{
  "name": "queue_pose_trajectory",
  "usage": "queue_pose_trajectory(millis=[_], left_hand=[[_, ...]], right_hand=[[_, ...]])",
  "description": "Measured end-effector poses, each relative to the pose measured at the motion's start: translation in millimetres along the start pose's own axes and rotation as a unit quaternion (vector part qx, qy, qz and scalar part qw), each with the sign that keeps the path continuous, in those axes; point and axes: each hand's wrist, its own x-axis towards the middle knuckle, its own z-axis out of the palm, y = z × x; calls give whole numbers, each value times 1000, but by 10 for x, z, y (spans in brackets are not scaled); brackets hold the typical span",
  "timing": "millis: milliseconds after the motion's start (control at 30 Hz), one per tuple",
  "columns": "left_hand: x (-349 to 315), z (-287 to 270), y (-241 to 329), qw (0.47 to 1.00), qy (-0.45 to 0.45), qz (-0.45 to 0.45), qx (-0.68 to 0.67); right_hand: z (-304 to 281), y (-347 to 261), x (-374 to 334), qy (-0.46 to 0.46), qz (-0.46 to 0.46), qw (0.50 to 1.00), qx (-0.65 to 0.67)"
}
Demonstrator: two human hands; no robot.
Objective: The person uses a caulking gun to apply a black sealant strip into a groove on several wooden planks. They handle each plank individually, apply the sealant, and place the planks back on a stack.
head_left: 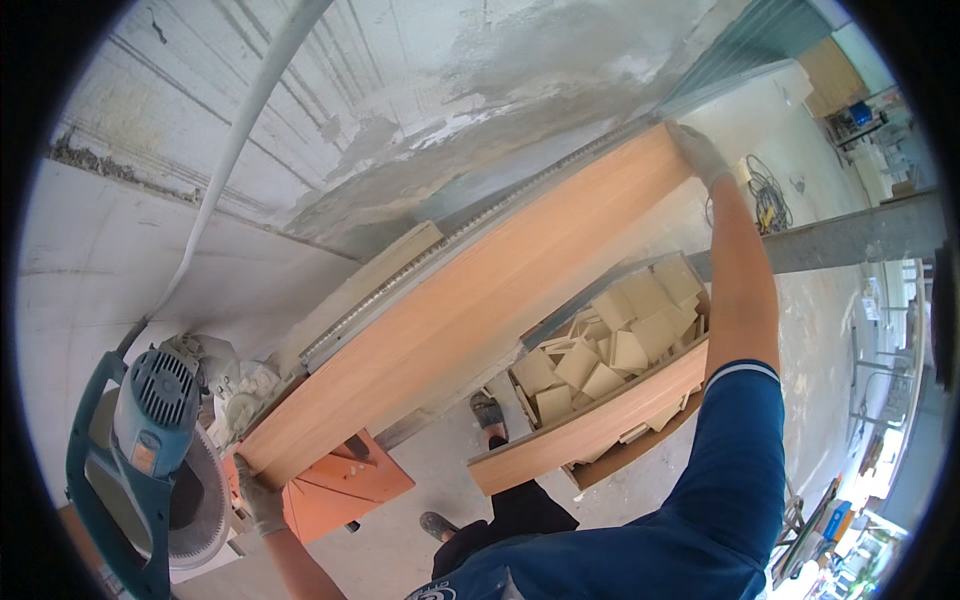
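A long, flat wood-grain board stretches diagonally from the lower left to the upper right. My left hand, in a pale glove, is closed on its lower left end, close to the round blade of a teal miter saw. At the board's far upper right end, my outstretched right hand, gloved too, grips the corner; its fingertips are partly hidden. Beneath the left end shows the saw's orange base. A metal rail with a toothed edge runs along the board's far side.
Pale wooden offcuts fill a box right of my feet. A second wood-grain board lies across the near side of the boxes. A hose reaches the saw along the stained wall. Coiled cables lie at the far right.
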Motion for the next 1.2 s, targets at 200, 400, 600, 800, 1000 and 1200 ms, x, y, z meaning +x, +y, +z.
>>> queue_pose_trajectory(millis=[200,400,600,800,1000,1200], left_hand=[[39,113,-12,999,-2,38,16],[-460,-14,130,996,81,14,46],[-1351,-99,28,982,112,40,146],[-1826,-468,-683,986,1,52,157],[-2361,-916,-1539,987,28,51,151],[-2853,-905,-1926,991,-34,-14,132]], right_hand=[[95,-73,-46,50,12,999,6],[-466,170,-813,119,14,993,18],[-1200,809,-2227,161,48,980,111],[-1780,1767,-3811,199,152,966,67],[-2392,2763,-4997,193,204,958,62],[-2763,3137,-5147,211,219,952,20]])
